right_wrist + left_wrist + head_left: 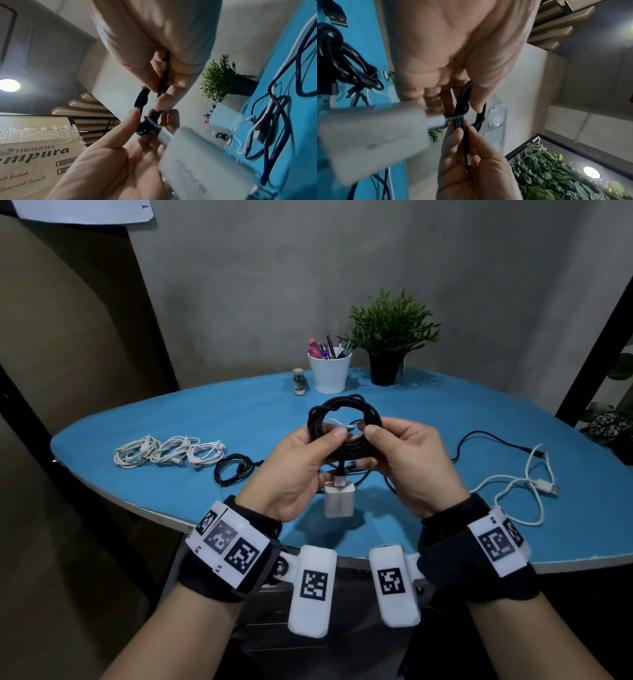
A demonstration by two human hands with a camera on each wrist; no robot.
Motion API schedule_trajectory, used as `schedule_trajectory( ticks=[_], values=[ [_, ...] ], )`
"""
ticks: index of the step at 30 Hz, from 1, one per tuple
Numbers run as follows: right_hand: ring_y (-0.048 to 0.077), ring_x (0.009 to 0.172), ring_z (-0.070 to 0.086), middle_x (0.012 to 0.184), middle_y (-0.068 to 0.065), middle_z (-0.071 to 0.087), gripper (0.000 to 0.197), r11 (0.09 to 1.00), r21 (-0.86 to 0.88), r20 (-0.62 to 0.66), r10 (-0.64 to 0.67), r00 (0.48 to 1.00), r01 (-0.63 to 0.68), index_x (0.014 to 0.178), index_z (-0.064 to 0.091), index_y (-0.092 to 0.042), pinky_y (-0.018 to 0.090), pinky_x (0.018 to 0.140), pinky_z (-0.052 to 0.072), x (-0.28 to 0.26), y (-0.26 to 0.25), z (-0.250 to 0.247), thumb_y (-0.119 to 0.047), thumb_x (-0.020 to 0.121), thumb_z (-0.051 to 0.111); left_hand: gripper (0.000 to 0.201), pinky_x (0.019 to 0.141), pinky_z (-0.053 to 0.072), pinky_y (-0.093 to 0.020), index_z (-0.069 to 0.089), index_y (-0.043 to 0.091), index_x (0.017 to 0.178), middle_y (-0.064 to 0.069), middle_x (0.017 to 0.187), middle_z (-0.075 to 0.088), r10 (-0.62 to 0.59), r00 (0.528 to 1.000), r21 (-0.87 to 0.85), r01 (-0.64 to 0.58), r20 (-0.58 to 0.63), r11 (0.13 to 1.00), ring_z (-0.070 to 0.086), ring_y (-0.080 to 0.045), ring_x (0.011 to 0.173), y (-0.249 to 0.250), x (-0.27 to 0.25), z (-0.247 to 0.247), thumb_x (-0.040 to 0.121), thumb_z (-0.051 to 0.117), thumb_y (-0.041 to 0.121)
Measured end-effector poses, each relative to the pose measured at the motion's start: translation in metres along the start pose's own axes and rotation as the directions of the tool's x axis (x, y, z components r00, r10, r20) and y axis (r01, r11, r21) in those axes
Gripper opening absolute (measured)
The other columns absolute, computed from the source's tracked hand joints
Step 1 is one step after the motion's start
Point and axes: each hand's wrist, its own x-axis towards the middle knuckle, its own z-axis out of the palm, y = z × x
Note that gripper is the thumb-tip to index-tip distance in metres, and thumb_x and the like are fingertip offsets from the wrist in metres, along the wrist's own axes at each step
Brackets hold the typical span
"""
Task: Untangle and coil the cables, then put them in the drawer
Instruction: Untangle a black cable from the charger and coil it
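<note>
Coiling step: left hand (297, 470) and right hand (407, 460) fingers pinch black cable coil (344, 429) at frame centre, charger (338, 498) dangling. Next, likely: tuck the loose end, then set the coil down.

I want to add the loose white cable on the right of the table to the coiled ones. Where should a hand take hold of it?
Probably the USB plug at the white cable's right end, from above: it lies flat on the table, rigid and clear of the black cable.
</note>
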Motion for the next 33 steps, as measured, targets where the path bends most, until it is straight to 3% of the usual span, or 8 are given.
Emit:
schedule_trajectory(
  ticks=[4, 10, 17, 19, 22, 25, 28, 33],
  values=[
    [0.014, 0.065, 0.065, 0.077, 0.01, 0.067, 0.016, 1.0, 0.012, -0.07, -0.015, 0.997, 0.016, 0.082, 0.066, -0.007, 0.019, 0.055, 0.054, 0.005, -0.005, -0.006, -0.003, 0.092, 0.053, 0.011, 0.07, 0.05, -0.025, 0.059, 0.017, 0.101, -0.002, 0.104, 0.066, 0.053, 0.998, 0.041, -0.054, 0.022, 0.998, 0.063, -0.01, 0.087, -0.002, 0.0, 0.0, 0.091, 0.054, 0.019],
    [0.01, 0.063, 0.062, 0.072, 0.005, 0.066, 0.02, 0.973, -0.226, 0.004, -0.055, 0.998, 0.054, 0.082, 0.067, -0.014, 0.02, 0.056, 0.055, 0.008, -0.008, -0.012, -0.003, 0.091, 0.054, 0.019, 0.082, 0.048, -0.028, 0.062, 0.023, 0.091, 0.006, 0.088, 0.071, 0.219, 0.97, 0.251, -0.187, -0.105, 0.95, 0.063, -0.009, 0.087, 0.013, 0.008, -0.004, 0.094, 0.048, 0.035],
    [0.001, 0.064, 0.059, 0.073, -0.006, 0.068, 0.025, 0.871, -0.465, 0.15, -0.101, 0.984, 0.16, 0.089, 0.07, -0.029, 0.015, 0.058, 0.046, 0.008, -0.009, -0.013, -0.009, 0.091, 0.056, 0.043, 0.07, 0.044, -0.037, 0.065, 0.009, 0.083, 0.005, 0.057, 0.061, 0.203, 0.979, 0.565, -0.165, -0.003, 0.809, 0.054, -0.018, 0.064, 0.026, 0.015, -0.001, 0.081, 0.063, 0.051],
    [-0.004, 0.057, 0.053, 0.067, -0.01, 0.065, 0.023, 0.866, -0.47, 0.15, -0.113, 0.982, 0.171, 0.09, 0.07, -0.029, 0.012, 0.057, 0.041, 0.008, -0.01, -0.013, -0.009, 0.09, 0.058, 0.039, 0.068, 0.041, -0.037, 0.064, 0.015, 0.076, 0.005, 0.053, 0.057, 0.198, 0.98, 0.578, -0.156, -0.011, 0.801, 0.051, -0.021, 0.065, 0.027, 0.017, 0.0, 0.075, 0.061, 0.054],
    [0.005, 0.066, 0.053, 0.074, 0.002, 0.068, 0.023, 0.86, -0.482, 0.135, -0.114, 0.984, 0.166, 0.084, 0.072, -0.035, 0.031, 0.067, 0.047, 0.01, -0.004, -0.014, -0.014, 0.088, 0.062, 0.03, 0.067, 0.039, -0.037, 0.061, 0.021, 0.072, 0.007, 0.049, 0.052, 0.19, 0.981, 0.567, -0.141, -0.027, 0.812, 0.05, -0.021, 0.063, 0.028, 0.016, 0.002, 0.072, 0.059, 0.051],
    [0.012, 0.072, 0.059, 0.078, 0.003, 0.071, 0.026, 0.854, -0.496, 0.116, -0.113, 0.987, 0.156, 0.077, 0.072, -0.042, 0.037, 0.076, 0.05, 0.01, -0.001, -0.014, -0.017, 0.086, 0.065, 0.025, 0.065, 0.041, -0.03, 0.062, 0.02, 0.073, 0.005, 0.052, 0.053, 0.178, 0.984, 0.599, -0.132, -0.019, 0.79, 0.053, -0.013, 0.057, 0.028, 0.016, 0.002, 0.079, 0.062, 0.044],
    [0.006, 0.072, 0.064, 0.077, -0.006, 0.072, 0.02, 0.867, -0.476, 0.111, -0.104, 0.988, 0.145, 0.084, 0.073, -0.03, 0.027, 0.072, 0.052, 0.012, -0.001, -0.014, -0.012, 0.086, 0.065, 0.02, 0.052, 0.035, -0.021, 0.062, 0.018, 0.076, -0.001, 0.055, 0.057, 0.174, 0.985, 0.654, -0.136, 0.008, 0.744, 0.046, -0.005, 0.046, 0.027, 0.014, 0.0, 0.087, 0.063, 0.035],
    [0.003, 0.059, 0.061, 0.074, 0.001, 0.067, 0.017, 0.924, -0.381, 0.04, -0.024, 0.999, 0.038, 0.1, 0.068, -0.007, 0.016, 0.057, 0.049, 0.015, 0.001, -0.019, -0.001, 0.091, 0.055, 0.017, 0.067, 0.045, -0.029, 0.058, 0.015, 0.073, 0.001, 0.06, 0.064, 0.169, 0.986, 0.59, -0.131, -0.009, 0.797, 0.06, -0.013, 0.06, 0.026, 0.017, -0.008, 0.089, 0.06, 0.019]
  ],
)
